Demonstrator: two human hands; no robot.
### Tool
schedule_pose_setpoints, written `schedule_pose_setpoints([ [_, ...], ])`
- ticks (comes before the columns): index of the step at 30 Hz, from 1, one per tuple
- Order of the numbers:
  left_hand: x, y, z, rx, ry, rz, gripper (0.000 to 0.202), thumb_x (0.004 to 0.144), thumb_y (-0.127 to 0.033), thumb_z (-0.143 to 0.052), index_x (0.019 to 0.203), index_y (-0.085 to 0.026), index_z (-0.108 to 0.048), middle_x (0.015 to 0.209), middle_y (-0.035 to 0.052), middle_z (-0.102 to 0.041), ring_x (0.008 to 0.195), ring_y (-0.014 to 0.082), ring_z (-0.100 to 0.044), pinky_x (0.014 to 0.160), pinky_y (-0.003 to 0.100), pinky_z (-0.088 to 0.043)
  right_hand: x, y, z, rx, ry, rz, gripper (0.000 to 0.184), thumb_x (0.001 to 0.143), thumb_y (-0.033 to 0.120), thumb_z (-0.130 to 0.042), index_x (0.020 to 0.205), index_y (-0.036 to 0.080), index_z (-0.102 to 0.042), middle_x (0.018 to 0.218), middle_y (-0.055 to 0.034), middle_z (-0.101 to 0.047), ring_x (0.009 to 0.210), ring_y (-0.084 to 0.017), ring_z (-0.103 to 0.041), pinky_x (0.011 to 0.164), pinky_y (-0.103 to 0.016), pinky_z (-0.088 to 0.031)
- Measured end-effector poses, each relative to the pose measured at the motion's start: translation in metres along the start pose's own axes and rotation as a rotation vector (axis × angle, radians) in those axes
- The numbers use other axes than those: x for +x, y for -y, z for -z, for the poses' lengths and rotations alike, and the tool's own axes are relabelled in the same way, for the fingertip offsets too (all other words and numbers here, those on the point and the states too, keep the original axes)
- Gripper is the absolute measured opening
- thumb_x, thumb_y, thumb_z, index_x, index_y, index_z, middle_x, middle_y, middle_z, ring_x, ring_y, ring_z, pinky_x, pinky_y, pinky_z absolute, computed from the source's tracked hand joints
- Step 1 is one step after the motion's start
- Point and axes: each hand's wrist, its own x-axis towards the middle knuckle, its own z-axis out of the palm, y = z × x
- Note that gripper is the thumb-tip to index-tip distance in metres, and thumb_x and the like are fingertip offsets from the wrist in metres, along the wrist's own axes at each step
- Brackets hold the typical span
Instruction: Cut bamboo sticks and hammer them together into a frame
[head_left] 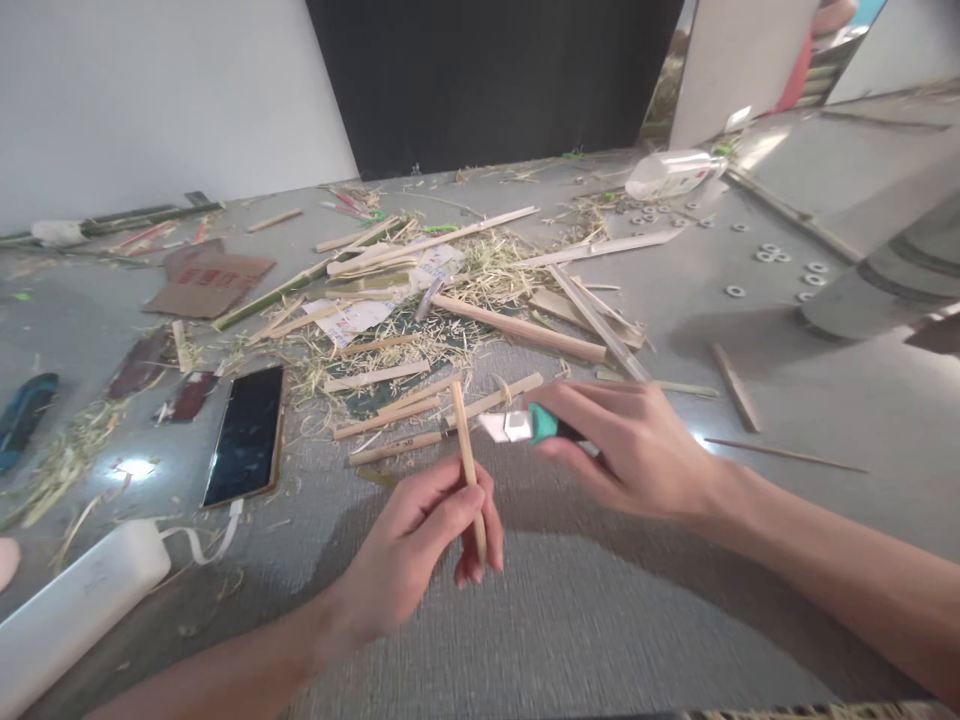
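Pinched between the thumb and fingers of my left hand [431, 535] is a thin bamboo strip [466, 450], held nearly upright above the tabletop. My right hand [626, 445] is closed round a utility knife [541, 424] with a teal collar. Its short blade points left, toward the upper part of the strip; I cannot tell whether they touch. Beyond the hands lie several cut bamboo pieces [386, 405] and a hammer [517, 325] with a wooden handle, among pale shavings [495, 255].
To the left lie a phone [246, 435] on a white cable, a white power bank [86, 610] and torn cardboard [210, 283]. At the right, several white rings [772, 254] lie by a tipped plastic cup [667, 175] and a large grey cylinder [892, 265]. A black panel [495, 80] stands behind.
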Motion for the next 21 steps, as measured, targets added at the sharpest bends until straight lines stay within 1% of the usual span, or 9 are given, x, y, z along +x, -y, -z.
schedule_pose_setpoints([
  [3,0.0,0.001,-0.001,0.009,0.009,0.004,0.027,0.107,-0.039,-0.047,0.093,-0.018,-0.056,0.075,0.0022,-0.068,0.06,0.0092,-0.057,0.055,0.021,-0.046,0.0,0.008,-0.004,0.049,0.057,0.094,0.037,0.107,0.047,-0.041,0.106,0.015,-0.06,0.077,-0.0025,-0.059,0.064,-0.016,-0.05,0.06,-0.031,-0.034],
  [6,-0.001,0.001,-0.003,0.06,0.044,-0.003,0.03,0.108,-0.041,-0.045,0.092,-0.017,-0.057,0.077,0.0029,-0.066,0.063,0.0104,-0.057,0.059,0.022,-0.047,0.0,0.01,-0.005,0.055,0.084,0.145,0.042,0.108,0.048,-0.036,0.106,0.014,-0.06,0.077,-0.0026,-0.059,0.062,-0.016,-0.048,0.06,-0.032,-0.035],
  [10,-0.002,-0.003,-0.005,0.156,0.137,-0.034,0.041,0.108,-0.045,-0.041,0.084,-0.016,-0.055,0.073,0.0038,-0.062,0.062,0.0103,-0.052,0.061,0.024,-0.045,0.001,0.004,-0.003,-0.075,0.009,0.251,0.046,0.107,0.052,-0.037,0.101,0.014,-0.062,0.074,-0.0031,-0.057,0.062,-0.016,-0.047,0.058,-0.033,-0.033],
  [12,-0.002,-0.005,-0.005,0.154,0.151,-0.043,0.041,0.108,-0.045,-0.04,0.083,-0.016,-0.054,0.07,0.0035,-0.061,0.061,0.0105,-0.05,0.06,0.023,-0.044,0.003,0.002,-0.001,-0.173,-0.043,0.294,0.045,0.105,0.055,-0.04,0.099,0.015,-0.062,0.073,-0.0029,-0.058,0.062,-0.016,-0.048,0.057,-0.033,-0.033],
  [14,-0.003,-0.005,-0.006,0.135,0.147,-0.032,0.038,0.108,-0.046,-0.04,0.085,-0.017,-0.051,0.069,0.0034,-0.062,0.06,0.0105,-0.05,0.059,0.023,-0.044,0.005,-0.001,0.002,-0.217,-0.08,0.288,0.045,0.105,0.055,-0.042,0.1,0.015,-0.062,0.074,-0.0027,-0.06,0.063,-0.016,-0.051,0.057,-0.032,-0.034],
  [16,-0.005,-0.002,-0.009,0.137,0.192,0.016,0.039,0.107,-0.05,-0.041,0.087,-0.018,-0.049,0.067,0.0034,-0.062,0.058,0.0105,-0.05,0.057,0.022,-0.043,0.006,-0.007,0.006,-0.237,-0.119,0.181,0.039,0.106,0.049,-0.043,0.102,0.015,-0.061,0.076,-0.0028,-0.063,0.062,-0.014,-0.053,0.055,-0.03,-0.035],
  [18,-0.008,0.002,-0.014,0.164,0.296,0.08,0.043,0.104,-0.057,-0.042,0.086,-0.018,-0.048,0.064,0.0037,-0.062,0.056,0.0106,-0.05,0.056,0.021,-0.043,0.006,-0.018,0.013,-0.283,-0.184,-0.033,0.031,0.107,0.041,-0.045,0.1,0.016,-0.061,0.076,-0.0021,-0.064,0.057,-0.011,-0.049,0.051,-0.027,-0.031],
  [20,-0.01,0.004,-0.018,0.171,0.374,0.112,0.047,0.102,-0.062,-0.042,0.085,-0.019,-0.048,0.063,0.0036,-0.061,0.056,0.0107,-0.05,0.054,0.02,-0.043,0.005,-0.031,0.02,-0.316,-0.27,-0.244,0.029,0.106,0.038,-0.045,0.093,0.018,-0.059,0.067,0.0008,-0.057,0.051,-0.009,-0.04,0.049,-0.026,-0.026],
  [21,-0.01,0.005,-0.018,0.167,0.379,0.109,0.047,0.102,-0.062,-0.042,0.085,-0.019,-0.048,0.063,0.0035,-0.061,0.056,0.0107,-0.05,0.054,0.02,-0.043,0.005,-0.035,0.023,-0.306,-0.305,-0.305,0.03,0.106,0.039,-0.045,0.088,0.018,-0.058,0.062,0.0024,-0.051,0.05,-0.009,-0.037,0.049,-0.026,-0.026],
])
